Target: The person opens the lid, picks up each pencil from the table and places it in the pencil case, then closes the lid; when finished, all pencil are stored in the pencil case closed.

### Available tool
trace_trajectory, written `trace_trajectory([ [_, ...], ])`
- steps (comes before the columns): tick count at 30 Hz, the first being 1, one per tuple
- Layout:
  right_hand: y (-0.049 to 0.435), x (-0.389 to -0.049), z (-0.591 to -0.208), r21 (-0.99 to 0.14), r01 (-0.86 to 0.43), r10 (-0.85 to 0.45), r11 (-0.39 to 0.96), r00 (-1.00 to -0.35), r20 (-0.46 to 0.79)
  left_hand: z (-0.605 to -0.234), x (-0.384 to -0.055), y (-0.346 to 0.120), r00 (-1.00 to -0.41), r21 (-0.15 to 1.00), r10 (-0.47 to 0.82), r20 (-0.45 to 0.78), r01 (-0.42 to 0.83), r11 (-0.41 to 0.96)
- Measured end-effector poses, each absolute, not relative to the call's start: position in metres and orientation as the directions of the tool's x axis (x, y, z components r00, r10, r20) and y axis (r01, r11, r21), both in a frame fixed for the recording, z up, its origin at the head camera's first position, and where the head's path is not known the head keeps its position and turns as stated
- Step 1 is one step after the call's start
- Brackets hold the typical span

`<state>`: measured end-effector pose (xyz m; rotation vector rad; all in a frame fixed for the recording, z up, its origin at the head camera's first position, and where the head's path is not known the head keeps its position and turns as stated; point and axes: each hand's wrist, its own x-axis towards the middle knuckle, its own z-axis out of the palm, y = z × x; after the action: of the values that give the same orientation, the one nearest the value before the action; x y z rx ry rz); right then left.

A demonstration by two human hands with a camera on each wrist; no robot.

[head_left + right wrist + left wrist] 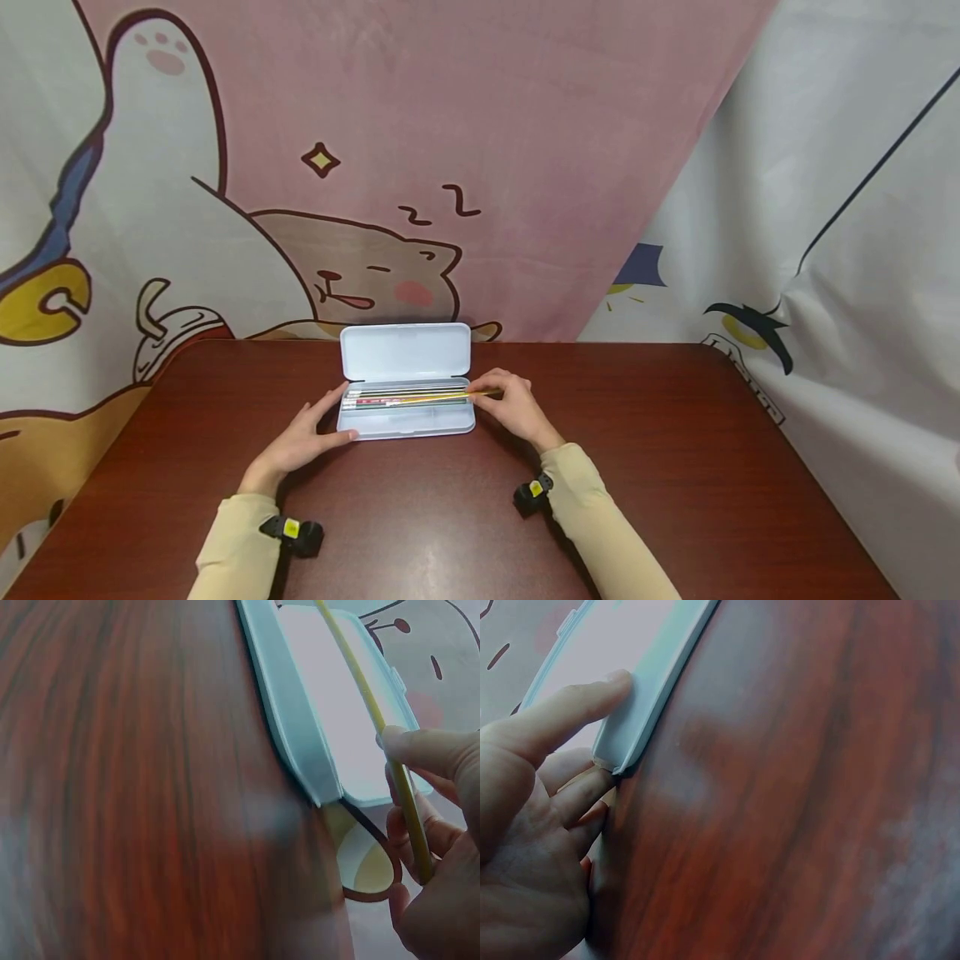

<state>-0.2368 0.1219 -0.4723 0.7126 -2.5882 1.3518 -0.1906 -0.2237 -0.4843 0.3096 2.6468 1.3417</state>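
A pale blue-white pencil case (406,423) lies on the table with its lid (406,352) raised at the back. Several pencils (378,402) lie lengthwise along its rear part. My left hand (303,437) holds the case's left end, the thumb at the front corner and the fingers toward the back. The right hand (517,404) pinches a yellow pencil (371,701) between thumb and fingers at the case's right end. That pencil slants over the case, and its rear part passes under my palm in the right wrist view.
The case stands near the back edge of a dark reddish-brown wooden table (630,467). Behind the table hangs a cloth (555,125) printed with cartoon animals. A black wrist camera (303,537) is strapped to the left sleeve, another camera (528,497) to the right.
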Motion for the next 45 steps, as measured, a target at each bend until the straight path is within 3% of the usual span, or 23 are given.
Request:
trace_trajectory([
  [25, 0.060, -0.232, -0.470, -0.672, -0.405, -0.287, 0.620, -0.914, 0.286, -0.484, -0.190, -0.224, -0.966, 0.817, 0.255, -0.044, 0.112, 0.566],
  [45, 0.047, -0.230, -0.475, -0.682, -0.401, -0.269, 0.611, -0.916, 0.297, -0.484, -0.190, -0.224, -0.966, 0.806, 0.252, -0.048, 0.112, 0.582],
])
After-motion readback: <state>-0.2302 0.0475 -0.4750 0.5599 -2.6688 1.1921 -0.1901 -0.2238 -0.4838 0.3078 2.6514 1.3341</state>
